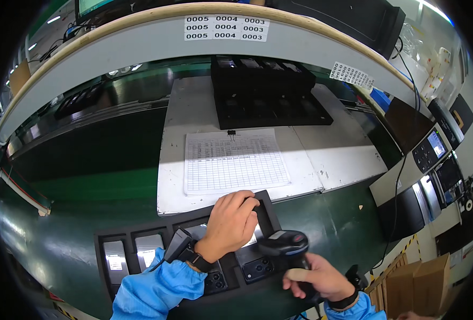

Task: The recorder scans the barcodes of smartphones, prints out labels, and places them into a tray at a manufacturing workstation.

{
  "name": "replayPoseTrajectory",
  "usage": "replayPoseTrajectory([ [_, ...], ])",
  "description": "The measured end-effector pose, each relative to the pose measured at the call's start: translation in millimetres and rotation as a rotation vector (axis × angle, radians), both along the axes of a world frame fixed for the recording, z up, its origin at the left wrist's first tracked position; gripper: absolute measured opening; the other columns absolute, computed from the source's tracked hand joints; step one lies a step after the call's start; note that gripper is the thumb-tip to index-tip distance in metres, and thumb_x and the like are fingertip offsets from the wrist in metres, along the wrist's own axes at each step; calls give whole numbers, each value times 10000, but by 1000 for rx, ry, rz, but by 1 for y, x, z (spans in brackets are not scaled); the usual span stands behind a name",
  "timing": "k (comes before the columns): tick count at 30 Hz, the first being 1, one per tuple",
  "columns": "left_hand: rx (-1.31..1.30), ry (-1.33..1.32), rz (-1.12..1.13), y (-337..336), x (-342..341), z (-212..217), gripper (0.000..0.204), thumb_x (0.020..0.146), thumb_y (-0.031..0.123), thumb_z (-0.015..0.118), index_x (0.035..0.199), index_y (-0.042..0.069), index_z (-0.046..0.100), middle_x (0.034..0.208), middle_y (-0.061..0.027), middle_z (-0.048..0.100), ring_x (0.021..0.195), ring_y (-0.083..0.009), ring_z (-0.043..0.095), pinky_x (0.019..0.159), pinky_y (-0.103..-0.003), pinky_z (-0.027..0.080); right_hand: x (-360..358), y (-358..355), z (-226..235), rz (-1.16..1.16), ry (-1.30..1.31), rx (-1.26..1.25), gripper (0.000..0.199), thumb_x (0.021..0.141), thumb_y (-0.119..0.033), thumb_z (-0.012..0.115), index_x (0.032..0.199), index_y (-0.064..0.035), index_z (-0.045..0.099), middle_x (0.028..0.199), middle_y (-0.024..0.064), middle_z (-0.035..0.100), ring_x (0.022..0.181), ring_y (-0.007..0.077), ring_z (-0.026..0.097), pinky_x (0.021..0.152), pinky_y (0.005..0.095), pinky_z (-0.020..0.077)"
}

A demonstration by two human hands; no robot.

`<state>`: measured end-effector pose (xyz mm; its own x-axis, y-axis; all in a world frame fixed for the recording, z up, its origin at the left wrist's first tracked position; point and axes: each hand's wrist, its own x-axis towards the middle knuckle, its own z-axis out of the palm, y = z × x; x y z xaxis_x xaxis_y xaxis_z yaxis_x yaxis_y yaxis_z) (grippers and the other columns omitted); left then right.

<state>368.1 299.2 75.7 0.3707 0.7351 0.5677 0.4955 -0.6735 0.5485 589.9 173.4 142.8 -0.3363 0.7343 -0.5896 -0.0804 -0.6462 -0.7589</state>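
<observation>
I have the person's left hand (234,218) over the far right part of a black foam tray (271,213), back of the hand up, its fingers curled down at the tray's far edge; I cannot tell whether they grasp anything there, as their tips are partly hidden; the right hand (322,278) has its fingers clenched around the grip of a black handheld scanner (284,244), whose head hangs over the tray's right end; the tray lies along the near edge of the green bench (343,213), set at a slant, and carries phones in its slots; I see a grey phone (116,261) in the leftmost slot, another beside it, and more to the right, partly covered by the left wrist and the scanner; a dark camera block (258,269) shows at the tray's near right corner; a black wristband (198,261) circles the left wrist, with a dark grey device (179,245) just beside it; beyond the tray, a white board (348,165) carries a gridded paper form (236,173) under a black binder clip (231,133), and a stepped black holder (274,109) sits toward its far edge; off the bench's right edge I make out a pale machine (407,170) with a small lit display.
</observation>
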Motion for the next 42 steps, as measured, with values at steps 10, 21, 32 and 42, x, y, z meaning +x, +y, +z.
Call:
replayPoseTrajectory([
  [10, 19, 102, -118, 2, -10, -3, 208, 835, 118, 571, 991, 33, 680, 1215, -173, 605, 1042, -361, 607, 882, -449, 498, -5, -1, -11, 15, -95, 124, 399, 932, -104, 670, 1272, -9, 484, 929, 130, 700, 652, 134, 636, 544, 261, 496],
  [21, 108, 172, -81, 2, -7, -3, 180, 829, 175, 620, 924, 50, 709, 1279, -146, 604, 1077, -311, 601, 874, -417, 495, 76, 22, -59, -438, -1087, 607, 261, 786, -137, 708, 999, 6, 657, 679, 72, 578, 636, 132, 518, 616, 314, 453],
  [32, -125, 24, -72, 2, -9, 4, 240, 847, 228, 654, 933, 43, 528, 1212, -161, 602, 941, -371, 594, 793, -431, 471, 73, 30, -64, -483, -1388, 876, 427, 755, -226, 753, 1091, 7, 630, 906, 172, 652, 859, 375, 618, 790, 439, 515],
  [42, -37, -23, -84, 3, -10, 0, 271, 833, 176, 643, 1045, 22, 573, 1143, -140, 629, 1012, -342, 604, 832, -412, 478, -3, 163, -69, -507, -743, 1013, 480, 812, -191, 716, 1242, -21, 589, 1057, 172, 651, 986, 359, 603, 890, 437, 493],
])
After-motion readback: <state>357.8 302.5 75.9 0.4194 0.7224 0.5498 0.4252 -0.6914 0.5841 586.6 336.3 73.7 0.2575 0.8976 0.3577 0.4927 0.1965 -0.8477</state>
